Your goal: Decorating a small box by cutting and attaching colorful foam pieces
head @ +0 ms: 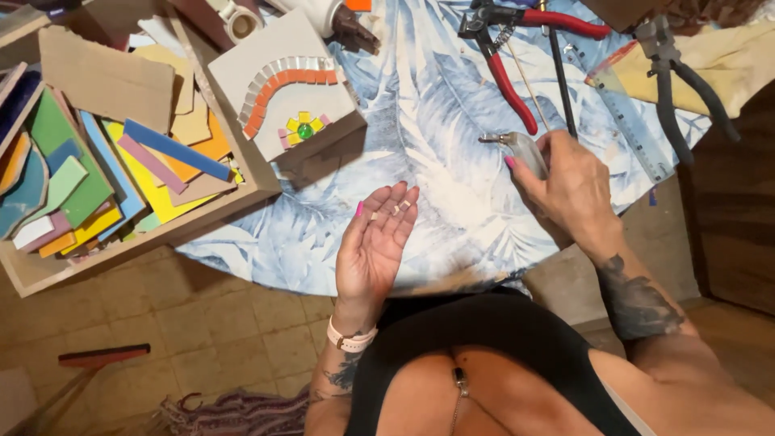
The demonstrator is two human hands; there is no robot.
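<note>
on the round desk [420, 121] with its pale blue leaf-print cloth, centre frame, the right hand [569, 190] has its fingers clenched on grey metal nippers [517, 147]. the left hand [375, 242] lies open-palmed, cradling tiny beige tile chips [397, 210]; trimming seems underway, and placing them calls for care.

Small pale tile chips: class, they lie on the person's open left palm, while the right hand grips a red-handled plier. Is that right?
One slip. The small pale tile chips do lie on the open left hand, but the right hand grips a grey metal nipper tool. The red-handled pliers lie untouched on the leaf-print tablecloth, as the head view shows.
</note>
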